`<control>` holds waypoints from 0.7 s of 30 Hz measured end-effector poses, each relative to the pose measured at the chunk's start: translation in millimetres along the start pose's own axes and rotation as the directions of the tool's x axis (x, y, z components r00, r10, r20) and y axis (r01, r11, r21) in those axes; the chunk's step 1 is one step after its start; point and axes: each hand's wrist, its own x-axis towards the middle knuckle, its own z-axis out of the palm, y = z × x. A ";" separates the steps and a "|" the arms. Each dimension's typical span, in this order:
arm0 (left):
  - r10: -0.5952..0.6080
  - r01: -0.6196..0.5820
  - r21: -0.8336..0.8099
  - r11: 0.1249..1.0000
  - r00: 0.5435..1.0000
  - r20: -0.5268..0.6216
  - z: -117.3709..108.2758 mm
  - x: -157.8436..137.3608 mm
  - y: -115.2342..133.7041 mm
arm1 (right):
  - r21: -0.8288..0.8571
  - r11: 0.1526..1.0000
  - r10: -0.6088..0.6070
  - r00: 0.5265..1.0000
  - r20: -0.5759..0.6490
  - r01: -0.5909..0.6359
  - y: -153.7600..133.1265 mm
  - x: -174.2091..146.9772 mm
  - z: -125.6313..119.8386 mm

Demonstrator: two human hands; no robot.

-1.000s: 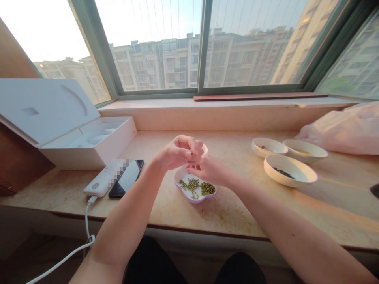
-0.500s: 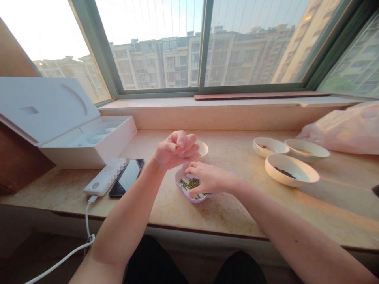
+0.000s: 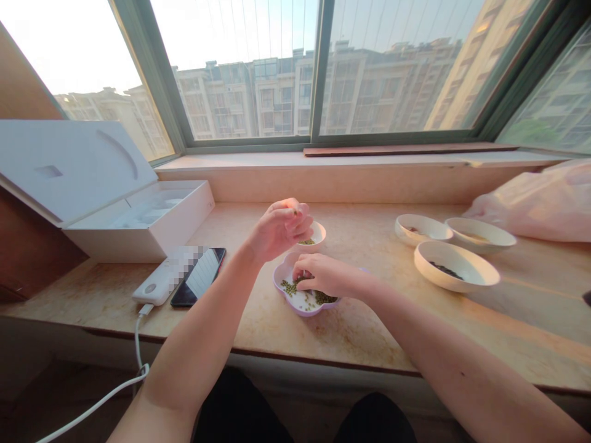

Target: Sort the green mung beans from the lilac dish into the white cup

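Note:
My left hand (image 3: 285, 229) is raised over the counter, its fingers closed in a pinch. A tiny green mung bean (image 3: 295, 213) shows at its fingertips. Behind that hand, partly covered, stands a small white bowl (image 3: 318, 236) with some green beans in it. My right hand (image 3: 322, 275) reaches into a lilac-rimmed, flower-shaped dish (image 3: 308, 312), fingers curled down among the mung beans (image 3: 324, 298). Thumb and fingers are drawn together there; what lies between them is hidden.
Three white bowls stand on the right; the front bowl (image 3: 484, 271) holds dark seeds. A pinkish plastic bag (image 3: 545, 200) lies behind them. On the left are an open white box (image 3: 184, 212), a white power bank (image 3: 154, 283) with a cable, and a phone (image 3: 198, 277).
My right hand's fingers have curled from spread to drawn together over the beans. My left hand has shifted slightly right and turned, uncovering more of the small bowl.

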 end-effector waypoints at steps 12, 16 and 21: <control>0.094 0.213 0.768 0.604 0.938 -0.335 -21.7 15.9 -24.7 | 0.070 0.997 -0.037 0.998 -0.060 0.042 1.2 2.1 5.6; 0.161 0.229 0.973 0.023 0.960 -0.230 -32.0 14.7 -34.8 | 0.006 0.999 -0.051 0.996 -0.072 0.051 -0.3 2.1 5.2; 0.118 0.257 0.954 -0.154 0.963 -0.240 -46.2 16.1 -39.7 | 0.002 0.999 -0.051 0.995 -0.088 0.051 1.3 2.6 5.6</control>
